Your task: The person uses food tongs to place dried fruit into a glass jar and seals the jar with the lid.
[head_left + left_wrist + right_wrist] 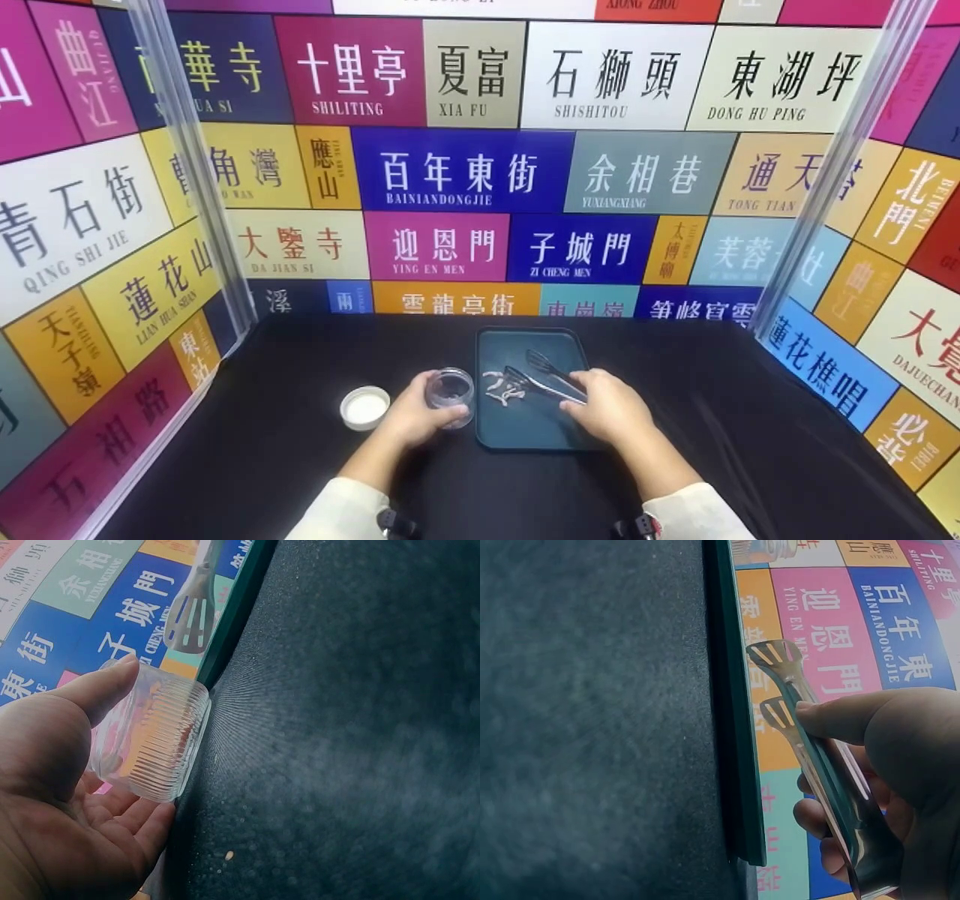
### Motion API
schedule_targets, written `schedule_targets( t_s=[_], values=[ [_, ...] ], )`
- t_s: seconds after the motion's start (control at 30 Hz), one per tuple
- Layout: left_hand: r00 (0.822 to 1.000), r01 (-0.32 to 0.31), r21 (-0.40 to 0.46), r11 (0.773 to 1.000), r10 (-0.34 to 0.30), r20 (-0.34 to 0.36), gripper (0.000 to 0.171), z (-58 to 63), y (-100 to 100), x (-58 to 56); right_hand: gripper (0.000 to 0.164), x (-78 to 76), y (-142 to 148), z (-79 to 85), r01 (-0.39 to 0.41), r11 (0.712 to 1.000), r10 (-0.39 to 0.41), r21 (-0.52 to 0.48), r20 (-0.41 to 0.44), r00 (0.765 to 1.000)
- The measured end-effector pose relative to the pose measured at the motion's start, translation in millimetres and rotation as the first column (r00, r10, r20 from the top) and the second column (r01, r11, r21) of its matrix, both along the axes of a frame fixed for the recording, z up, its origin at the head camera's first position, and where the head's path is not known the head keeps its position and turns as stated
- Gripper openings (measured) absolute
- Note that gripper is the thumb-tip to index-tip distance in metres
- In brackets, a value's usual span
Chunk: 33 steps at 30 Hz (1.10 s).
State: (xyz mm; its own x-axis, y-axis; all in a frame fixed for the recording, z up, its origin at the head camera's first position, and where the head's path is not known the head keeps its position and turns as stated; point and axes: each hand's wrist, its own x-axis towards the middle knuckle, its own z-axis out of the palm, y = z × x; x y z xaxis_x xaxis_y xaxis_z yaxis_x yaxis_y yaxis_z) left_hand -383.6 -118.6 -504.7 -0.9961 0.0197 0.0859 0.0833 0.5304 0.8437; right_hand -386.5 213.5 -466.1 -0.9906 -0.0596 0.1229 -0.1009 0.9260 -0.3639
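Observation:
My left hand [415,412] grips a clear ribbed jar [157,731], its open mouth facing up in the head view, beside the tray's left edge. Slotted metal tongs [817,757] are in my right hand [611,405], thumb on one side and fingers on the other. The tongs' two ends stand apart over the dark green tray [525,435]. A small heap of pale, thin strips [504,386] lies on the tray by the lower tong end; I cannot tell what they are. Whether the tongs touch the strips is unclear.
A white round lid [365,408] lies on the black tablecloth [300,457] left of the jar. Panels with colourful lettering [465,172] stand behind and at both sides of the table. Clear posts [195,187] mark the corners.

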Motion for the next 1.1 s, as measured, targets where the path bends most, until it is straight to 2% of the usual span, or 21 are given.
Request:
schedule_targets(
  t_s=[0.4, 0.7, 1.1],
  values=[
    [1.0, 0.013, 0.014, 1.0, -0.013, -0.013, 0.095, 1.4, 0.5, 2.3, 0.06, 0.2, 1.3, -1.6, 0.005, 1.0, -0.004, -0.02, 0.016, 1.0],
    [1.0, 0.006, 0.012, 1.0, -0.006, -0.012, 0.095, 0.5, 0.0, -0.8, 0.053, 0.9, 0.8, -1.4, 0.003, 1.0, -0.002, -0.03, 0.034, 0.999],
    [1.0, 0.01, 0.007, 1.0, -0.01, -0.015, 0.094, 1.4, -0.6, 0.4, 0.045, 0.7, 1.1, -1.6, -0.031, 1.0, 0.031, 0.001, 0.005, 1.0]
  ],
)
